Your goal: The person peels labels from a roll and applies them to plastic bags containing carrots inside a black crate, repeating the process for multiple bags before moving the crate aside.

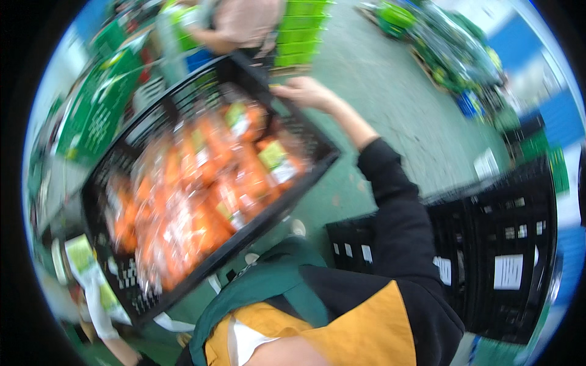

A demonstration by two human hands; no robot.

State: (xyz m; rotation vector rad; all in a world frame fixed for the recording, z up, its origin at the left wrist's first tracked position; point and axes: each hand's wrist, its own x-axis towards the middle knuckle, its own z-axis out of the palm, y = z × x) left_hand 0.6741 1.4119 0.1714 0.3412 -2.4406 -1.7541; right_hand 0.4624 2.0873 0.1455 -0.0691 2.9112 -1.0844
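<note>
A black plastic crate [274,199] hangs tilted in front of me, filled with carrots in clear plastic bags [183,192]. Several bags bear green and white labels [276,161]. My right hand [304,94], bare and blurred, grips the crate's far right end by its rim. At the opposite end, my left hand [95,304] in a white glove holds the crate's side; its fingers are partly hidden. A strip of green and white labels [82,258] hangs beside that glove against the crate's outer wall.
Stacked black crates [499,238] with white papers stand to my right. Beyond the crate, a person [247,25] works near stacked lime-green crates [300,34]. Pallets with wrapped green goods [458,50] stand at the far right. Green boxes [98,110] line the left side.
</note>
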